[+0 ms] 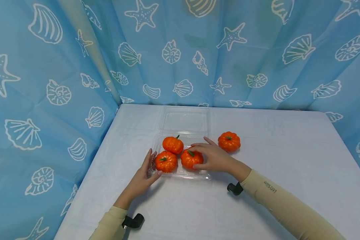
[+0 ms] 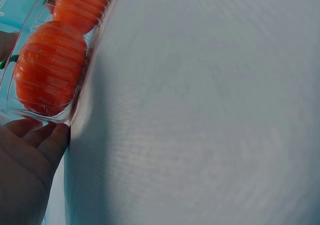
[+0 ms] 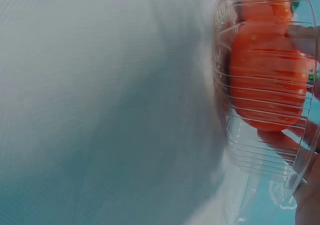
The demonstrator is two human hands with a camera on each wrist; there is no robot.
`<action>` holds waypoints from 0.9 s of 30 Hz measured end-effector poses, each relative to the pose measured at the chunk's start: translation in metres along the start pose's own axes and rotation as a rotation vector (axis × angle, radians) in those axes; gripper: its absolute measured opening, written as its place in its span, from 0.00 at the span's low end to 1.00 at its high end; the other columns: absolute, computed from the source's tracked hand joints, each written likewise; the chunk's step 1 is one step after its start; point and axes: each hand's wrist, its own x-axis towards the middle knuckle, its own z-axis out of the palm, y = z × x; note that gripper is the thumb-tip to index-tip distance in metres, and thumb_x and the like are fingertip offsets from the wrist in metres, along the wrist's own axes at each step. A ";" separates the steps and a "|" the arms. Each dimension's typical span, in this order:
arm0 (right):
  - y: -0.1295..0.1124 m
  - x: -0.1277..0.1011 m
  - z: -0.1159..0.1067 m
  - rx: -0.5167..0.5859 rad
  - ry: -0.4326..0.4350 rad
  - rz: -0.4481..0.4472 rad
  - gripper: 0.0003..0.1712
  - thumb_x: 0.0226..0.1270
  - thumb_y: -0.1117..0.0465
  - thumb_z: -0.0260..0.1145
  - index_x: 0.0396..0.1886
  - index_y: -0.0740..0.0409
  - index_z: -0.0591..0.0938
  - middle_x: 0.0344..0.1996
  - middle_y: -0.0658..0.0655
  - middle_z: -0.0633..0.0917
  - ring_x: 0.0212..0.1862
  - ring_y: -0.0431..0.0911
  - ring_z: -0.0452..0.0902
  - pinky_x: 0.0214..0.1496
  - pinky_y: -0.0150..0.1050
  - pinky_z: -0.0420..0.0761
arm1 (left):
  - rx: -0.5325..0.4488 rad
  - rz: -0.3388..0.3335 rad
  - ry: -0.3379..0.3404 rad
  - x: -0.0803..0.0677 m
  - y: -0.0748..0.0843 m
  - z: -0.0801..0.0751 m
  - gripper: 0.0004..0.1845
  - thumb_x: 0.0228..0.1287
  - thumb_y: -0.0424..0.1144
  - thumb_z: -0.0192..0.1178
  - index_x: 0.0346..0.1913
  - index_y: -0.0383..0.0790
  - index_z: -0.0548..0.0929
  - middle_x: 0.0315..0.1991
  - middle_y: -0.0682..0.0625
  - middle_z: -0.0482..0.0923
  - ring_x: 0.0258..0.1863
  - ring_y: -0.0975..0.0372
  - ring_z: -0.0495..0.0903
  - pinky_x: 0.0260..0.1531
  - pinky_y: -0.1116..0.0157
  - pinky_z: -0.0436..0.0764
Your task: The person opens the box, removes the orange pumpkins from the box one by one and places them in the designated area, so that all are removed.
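Observation:
A clear plastic clamshell box [image 1: 195, 175] lies on the table with its lid [image 1: 186, 121] folded back. Inside are three small orange toy pumpkins with green stems: one at the back [image 1: 172, 145], one at front left [image 1: 166, 162] and one at front right [image 1: 189, 160]. My right hand [image 1: 214, 156] reaches over the box's right side and holds the front-right pumpkin between thumb and fingers. At the left end, my left hand [image 1: 142, 180] touches the box with fairly straight fingers, thumb near its front corner. In the left wrist view, the fingertips [image 2: 60, 130] meet the box wall.
Another orange pumpkin [image 1: 229, 142] sits on the white-covered table [image 1: 282, 150], right of the box. A blue curtain [image 1: 180, 53] with shell and starfish prints stands along the table's back and left. Each wrist carries a black camera mount [image 1: 133, 220].

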 end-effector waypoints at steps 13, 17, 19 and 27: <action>0.002 -0.001 0.003 0.005 0.013 -0.006 0.38 0.59 0.43 0.76 0.68 0.45 0.78 0.66 0.51 0.79 0.71 0.49 0.69 0.81 0.59 0.41 | 0.009 -0.012 0.002 0.000 0.001 0.000 0.52 0.69 0.46 0.66 0.83 0.46 0.41 0.80 0.43 0.53 0.79 0.49 0.55 0.75 0.46 0.54; 0.003 -0.001 0.006 0.020 0.032 0.000 0.38 0.58 0.43 0.77 0.67 0.46 0.78 0.66 0.50 0.80 0.71 0.48 0.70 0.81 0.58 0.41 | 0.005 -0.008 0.002 0.000 0.001 0.000 0.52 0.69 0.46 0.66 0.83 0.45 0.41 0.80 0.42 0.53 0.79 0.48 0.54 0.75 0.45 0.54; 0.004 -0.001 0.007 0.026 0.041 -0.001 0.37 0.57 0.44 0.77 0.67 0.47 0.78 0.65 0.50 0.80 0.71 0.48 0.70 0.81 0.58 0.42 | 0.002 -0.005 0.002 0.000 0.001 0.000 0.52 0.69 0.46 0.66 0.83 0.45 0.41 0.80 0.42 0.53 0.79 0.48 0.54 0.75 0.45 0.54; 0.004 -0.003 0.008 0.032 0.075 -0.009 0.37 0.57 0.43 0.77 0.66 0.46 0.79 0.65 0.51 0.80 0.70 0.49 0.71 0.81 0.58 0.45 | 0.006 -0.010 0.000 0.000 0.001 0.000 0.52 0.69 0.46 0.66 0.83 0.45 0.41 0.80 0.42 0.53 0.79 0.48 0.54 0.75 0.45 0.54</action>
